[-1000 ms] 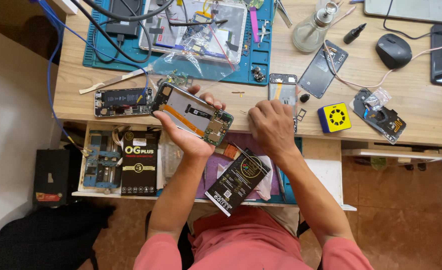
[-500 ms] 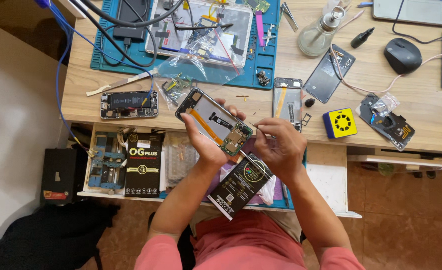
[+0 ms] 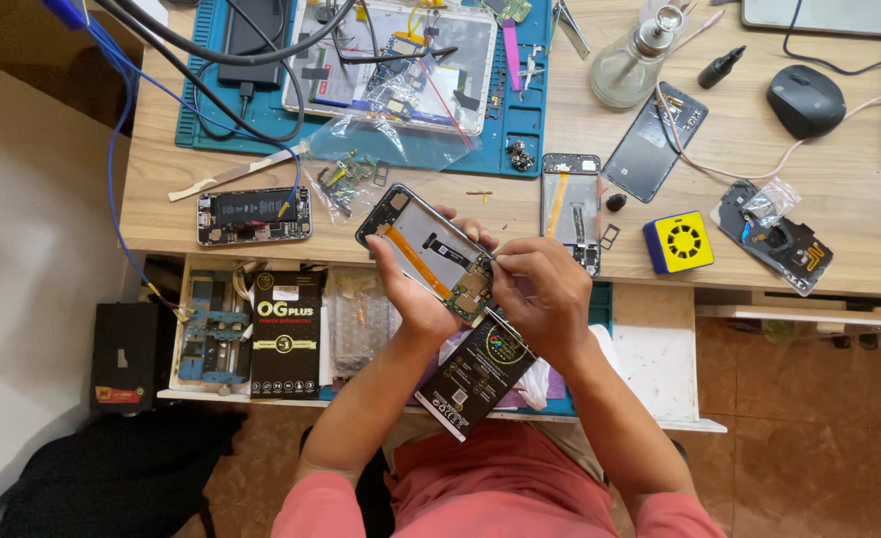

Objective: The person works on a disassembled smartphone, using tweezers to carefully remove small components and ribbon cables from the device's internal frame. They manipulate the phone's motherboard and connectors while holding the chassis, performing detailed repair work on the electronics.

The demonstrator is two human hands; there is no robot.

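Above the drawer (image 3: 650,349), left hand (image 3: 411,299) grip grasping opened phone (image 3: 431,249); right hand (image 3: 540,289) grip pinched at its edge

Teal mat (image 3: 211,125), yellow box (image 3: 679,242), black mouse (image 3: 805,101), seemingly green circuit board (image 3: 473,290).

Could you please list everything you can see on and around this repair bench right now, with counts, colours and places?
opened phone frame with orange ribbon cable: 1, black and silver, held over the desk edge
wooden desk: 1, light brown, across the top
blue-green work mat: 1, desk top centre
disassembled tablet: 1, white, on the mat
clear plastic bag of small parts: 1, mat's front edge
opened phone showing black battery: 1, desk left
second opened phone frame: 1, desk centre
yellow square gadget: 1, desk right
black computer mouse: 1, desk upper right
glass bottle: 1, clear, beside the mat
black flat boxes: 2, in the open drawer
left hand: 1, holds the frame
right hand: 1, fingertips on the frame's lower end
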